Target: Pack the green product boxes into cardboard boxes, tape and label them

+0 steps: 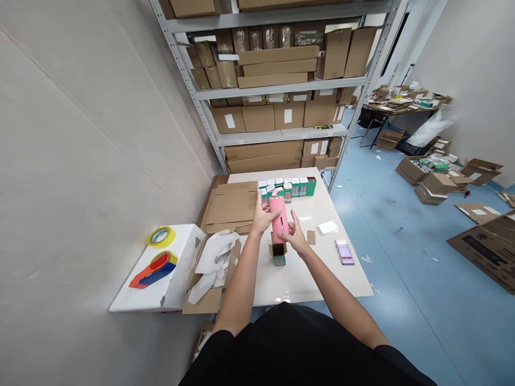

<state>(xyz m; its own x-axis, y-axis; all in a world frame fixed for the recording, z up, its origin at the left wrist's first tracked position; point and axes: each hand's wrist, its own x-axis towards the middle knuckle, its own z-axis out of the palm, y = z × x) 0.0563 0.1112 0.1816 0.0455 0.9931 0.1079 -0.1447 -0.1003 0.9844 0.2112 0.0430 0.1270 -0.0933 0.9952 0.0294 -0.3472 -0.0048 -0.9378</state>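
A pink tumbler (277, 206) with a strap at its top is held between my two hands above the table. My left hand (263, 214) grips its upper left side, thumb across the front. Lower down on the right, my right hand (295, 236) has its fingers around the tumbler's base. Directly beneath stands a small green box (279, 261) with its brown flaps open. Behind the tumbler, several green-and-white boxes (300, 186) stand in rows at the table's far end.
Flat cardboard (233, 203) lies left on the table (314, 279), near an open carton with white paper (215, 257). A tape dispenser (155, 271) and yellow tape roll (161, 236) sit on a white block. A white stack (328, 227) and a phone (345, 252) lie right. Shelving (281, 88) stands behind.
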